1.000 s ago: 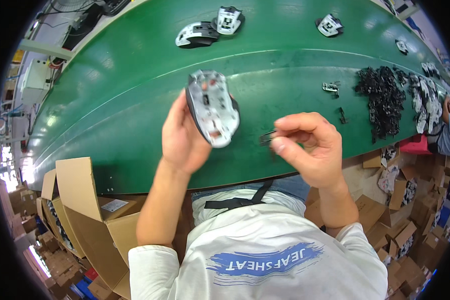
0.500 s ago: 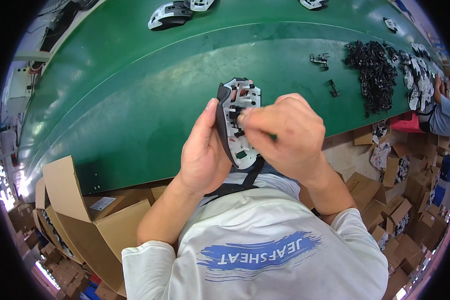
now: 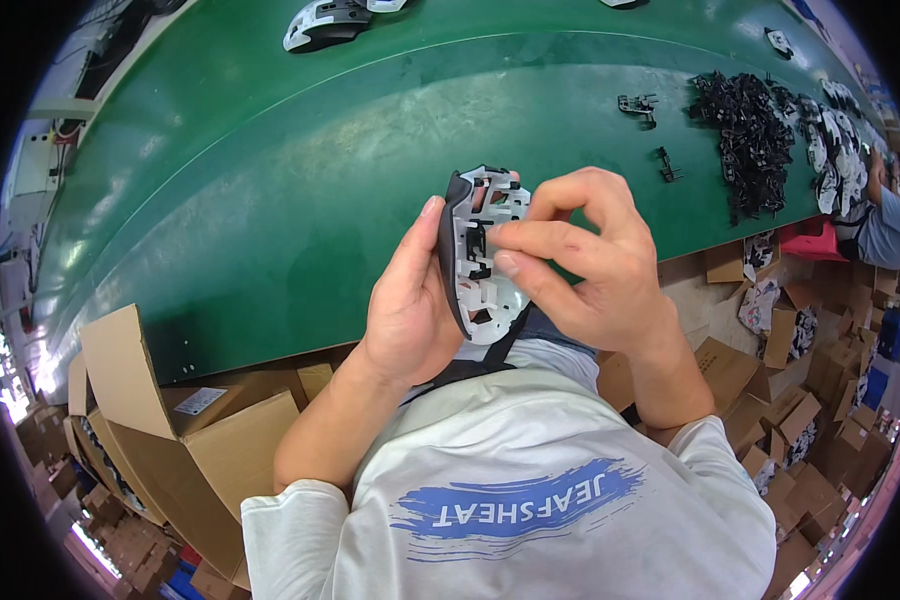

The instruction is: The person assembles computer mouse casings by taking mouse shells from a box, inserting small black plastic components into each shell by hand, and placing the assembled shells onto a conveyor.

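Note:
My left hand [image 3: 406, 312] holds a white-and-black computer mouse shell [image 3: 478, 298] on edge, hollow side showing, thumb along its dark outer side. Inside the shell sits a black plastic bracket [image 3: 476, 240] between white ribs. My right hand [image 3: 602, 262] is at the shell's right side with fingers apart. Its index finger and thumb tips are close to the bracket; whether they touch it I cannot tell. No part shows between these fingers.
On the green table [image 3: 300, 190], two loose black brackets [image 3: 667, 165] lie beside a heap of black brackets [image 3: 745, 140]. White mouse shells [image 3: 840, 160] are piled farther right. Another mouse shell [image 3: 325, 24] lies at the far edge. Open cardboard boxes [image 3: 125, 350] stand around the near side.
My right fingers have parted from a closed pinch over the shell and drawn slightly right, uncovering the bracket. The shell has turned a little in my left hand.

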The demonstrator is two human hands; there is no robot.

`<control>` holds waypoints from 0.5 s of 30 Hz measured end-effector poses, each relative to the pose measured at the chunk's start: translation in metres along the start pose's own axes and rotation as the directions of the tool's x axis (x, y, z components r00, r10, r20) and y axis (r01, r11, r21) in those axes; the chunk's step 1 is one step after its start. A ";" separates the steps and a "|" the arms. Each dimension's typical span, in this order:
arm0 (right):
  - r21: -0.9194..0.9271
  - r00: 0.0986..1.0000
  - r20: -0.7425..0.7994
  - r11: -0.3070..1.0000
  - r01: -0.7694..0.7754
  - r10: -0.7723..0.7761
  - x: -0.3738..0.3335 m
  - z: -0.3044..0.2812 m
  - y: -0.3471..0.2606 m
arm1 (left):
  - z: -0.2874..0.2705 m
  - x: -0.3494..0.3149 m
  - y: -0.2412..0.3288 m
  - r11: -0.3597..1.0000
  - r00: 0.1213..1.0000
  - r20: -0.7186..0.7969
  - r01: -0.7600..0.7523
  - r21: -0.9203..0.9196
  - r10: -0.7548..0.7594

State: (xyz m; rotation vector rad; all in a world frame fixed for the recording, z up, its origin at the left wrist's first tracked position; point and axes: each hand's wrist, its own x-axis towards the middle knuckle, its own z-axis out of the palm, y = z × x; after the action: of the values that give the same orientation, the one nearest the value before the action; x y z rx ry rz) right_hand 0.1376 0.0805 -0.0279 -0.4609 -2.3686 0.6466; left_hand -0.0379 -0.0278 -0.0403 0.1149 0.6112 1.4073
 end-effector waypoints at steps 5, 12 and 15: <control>0.419 0.950 -0.074 0.874 -0.246 0.303 0.000 0.015 0.000 | -0.023 0.002 -0.005 0.958 0.965 0.261 0.051 -0.282 0.025; 0.777 0.820 0.036 0.500 -0.383 0.571 0.001 0.019 0.006 | 0.010 -0.010 0.000 0.871 0.982 -0.065 -0.128 0.475 0.179; 0.746 0.834 0.034 0.541 -0.388 0.551 0.003 0.020 0.007 | 0.009 -0.012 0.002 0.837 0.978 -0.070 -0.129 0.532 0.195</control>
State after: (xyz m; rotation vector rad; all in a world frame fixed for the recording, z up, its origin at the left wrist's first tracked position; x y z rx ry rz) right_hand 0.1238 0.0807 -0.0441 -0.7559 -1.5571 1.6350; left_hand -0.0361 -0.0366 -0.0276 0.5331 1.1048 1.3834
